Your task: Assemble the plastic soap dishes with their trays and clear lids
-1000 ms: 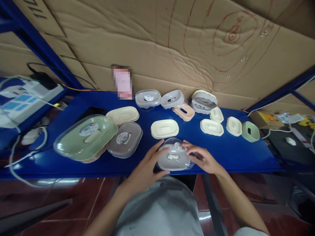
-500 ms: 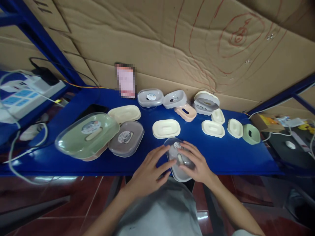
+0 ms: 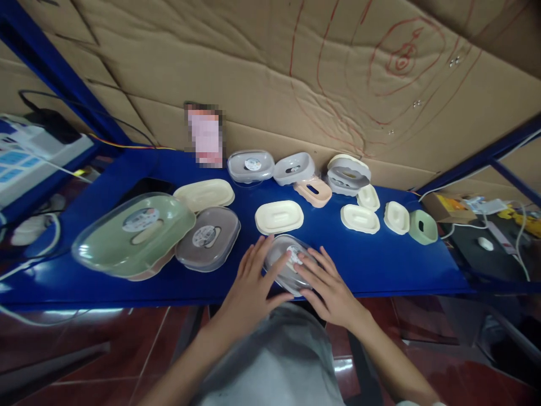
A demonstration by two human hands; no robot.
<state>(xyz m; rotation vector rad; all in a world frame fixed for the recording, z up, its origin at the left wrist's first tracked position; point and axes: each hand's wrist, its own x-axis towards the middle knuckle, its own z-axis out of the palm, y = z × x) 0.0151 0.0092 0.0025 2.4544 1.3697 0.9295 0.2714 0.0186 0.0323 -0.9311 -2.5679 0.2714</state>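
A grey soap dish [image 3: 276, 270] with a clear lid and a round sticker lies by the table's front edge, its long side slanting down to the right. My left hand [image 3: 253, 279] is open along its left side, with spread fingers touching the lid. From the right, my right hand [image 3: 332, 285] rests on the lid with its fingers spread and stretched out. The hands cover part of the dish. Just behind it is a cream oval tray [image 3: 279, 217]. To the left, a larger grey lidded box [image 3: 224, 237] touches a big green lidded box [image 3: 105, 242].
Along the back of the blue table [image 3: 380, 270] stand a grey lidded dish [image 3: 243, 169], a grey shell [image 3: 304, 163], a peach shell [image 3: 323, 197] and stacked grey parts [image 3: 357, 180]. Cream pieces [image 3: 359, 220] and a green cup-like part [image 3: 426, 228] lie right. A power strip [image 3: 63, 158] sits left.
The grey soap dish, tilted between my hands before, now lies flatter and turned. My left fingers have spread along its side; my right fingers have stretched over its lid. The view has shifted slightly.
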